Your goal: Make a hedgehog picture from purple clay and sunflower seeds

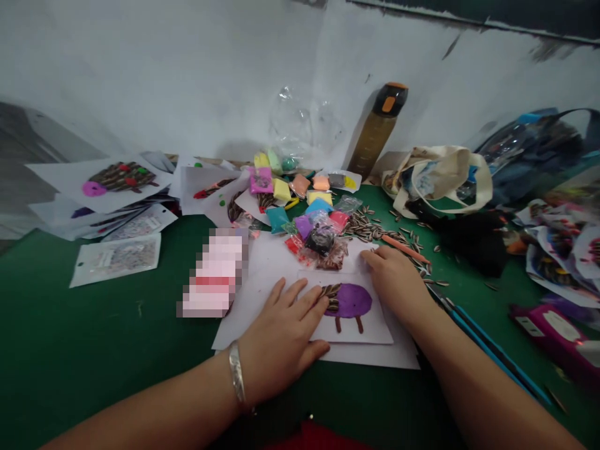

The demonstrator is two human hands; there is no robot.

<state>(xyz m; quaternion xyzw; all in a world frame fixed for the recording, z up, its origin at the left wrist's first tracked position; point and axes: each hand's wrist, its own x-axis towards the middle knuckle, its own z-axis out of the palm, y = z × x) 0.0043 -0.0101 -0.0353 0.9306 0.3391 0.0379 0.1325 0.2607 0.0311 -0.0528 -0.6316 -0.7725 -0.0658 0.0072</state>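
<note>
A white card (344,319) lies on a larger white paper sheet (276,325), and it carries a purple clay oval with brown legs (349,301). Striped sunflower seeds (332,297) sit on the oval's left end. My left hand (281,325) rests spread on the card's left side, its fingertips close to those seeds, and holds nothing. A silver bangle (237,372) circles that wrist. My right hand (394,281) lies on the paper at the card's top right corner, with nothing visible in it. Beyond it are loose seeds (370,228) and small clay packets (312,215).
Finished seed pictures (122,178) lie at the far left on the green table (94,356). A blurred patch (210,272) covers something left of the paper. A bottle (377,128), canvas tote (435,178) and clear plastic bag (290,128) stand at the back. A blue ruler (492,356) lies right.
</note>
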